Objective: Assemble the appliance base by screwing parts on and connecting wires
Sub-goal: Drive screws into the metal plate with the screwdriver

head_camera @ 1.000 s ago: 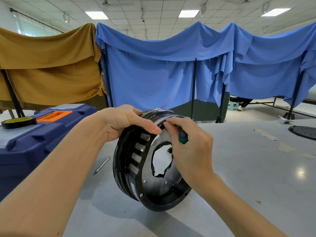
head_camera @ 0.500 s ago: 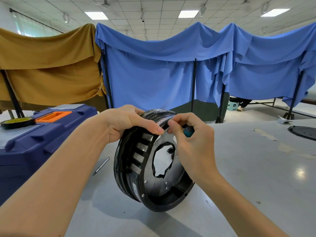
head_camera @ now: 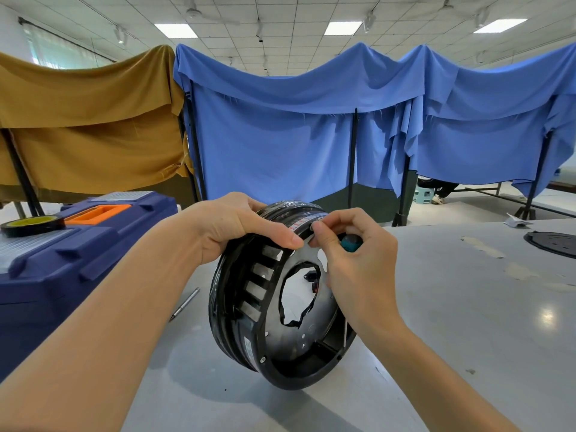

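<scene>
View: head camera, looking forward and down.
Base: black round base stood on edge on the table, lower rim touching the top, hollow side turned towards the camera and slightly right.
Base details: row of rectangular slots along the inner wall on the left; ragged opening in the middle of the disc; pale label strip ran over the top rim.
Left hand: left hand gripped the top of the base, fingers curled over the outer wall, thumb laid along the near rim.
Right hand: right hand met the left thumb at the top rim, thumb and forefinger pinched together on the rim edge; what they pinched was too small to tell.
Tool: green tool handle sat tucked in the right palm under the curled fingers; its tip was hidden.
Toolbox: blue toolbox on the left, lid shut, orange grip recess on top.
Tape: dark tape roll lay flat on the toolbox lid.
Rod: thin metal rod lay on the table between toolbox and base, apart from both.
Far right: black disc flat on the table, well apart from the base.
Background: tan cloth and blue cloth hung over black frames.
</scene>
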Demonstrator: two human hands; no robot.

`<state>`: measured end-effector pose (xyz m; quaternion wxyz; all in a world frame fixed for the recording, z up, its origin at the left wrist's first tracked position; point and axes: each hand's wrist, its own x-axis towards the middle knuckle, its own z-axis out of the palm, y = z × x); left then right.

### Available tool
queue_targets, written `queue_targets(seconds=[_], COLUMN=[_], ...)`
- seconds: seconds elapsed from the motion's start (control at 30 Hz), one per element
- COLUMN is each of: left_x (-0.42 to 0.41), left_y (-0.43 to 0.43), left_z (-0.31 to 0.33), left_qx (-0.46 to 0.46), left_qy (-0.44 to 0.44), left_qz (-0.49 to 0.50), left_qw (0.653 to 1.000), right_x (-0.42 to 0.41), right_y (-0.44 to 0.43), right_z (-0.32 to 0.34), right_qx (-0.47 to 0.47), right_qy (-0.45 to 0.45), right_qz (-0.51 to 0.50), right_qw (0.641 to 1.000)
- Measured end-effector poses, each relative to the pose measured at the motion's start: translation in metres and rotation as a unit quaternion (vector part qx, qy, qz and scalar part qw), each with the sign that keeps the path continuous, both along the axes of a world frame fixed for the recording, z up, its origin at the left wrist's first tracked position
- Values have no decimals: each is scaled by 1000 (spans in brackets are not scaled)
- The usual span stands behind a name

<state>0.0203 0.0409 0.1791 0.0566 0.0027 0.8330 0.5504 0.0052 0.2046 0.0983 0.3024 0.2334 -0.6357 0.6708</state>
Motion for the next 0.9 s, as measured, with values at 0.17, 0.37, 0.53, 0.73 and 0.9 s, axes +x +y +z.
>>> queue_targets(seconds=[0.17, 0.37, 0.53, 0.73, 0.9], left_x=[0, 3, 9, 17, 22], left_y=[0, 0, 3, 10, 20], left_z=[0, 2, 6, 10, 7], left_qx=[-5, -32, -88, -224, -316], left_qy=[0, 9, 19, 44, 77], left_qz=[1, 0, -16, -10, -1], left_qw=[1000, 999, 996, 973, 946], right_x=[0, -5, -7, -15, -22], right_y=[0, 8, 19, 28, 33], right_z=[-4, 0, -1, -16, -28], right_qx=[10, 64, 172, 275, 320], right_qy=[21, 50, 105, 279, 360], right_qz=[-9, -28, -86, -136, -159], right_qw=[1000, 996, 976, 910, 862])
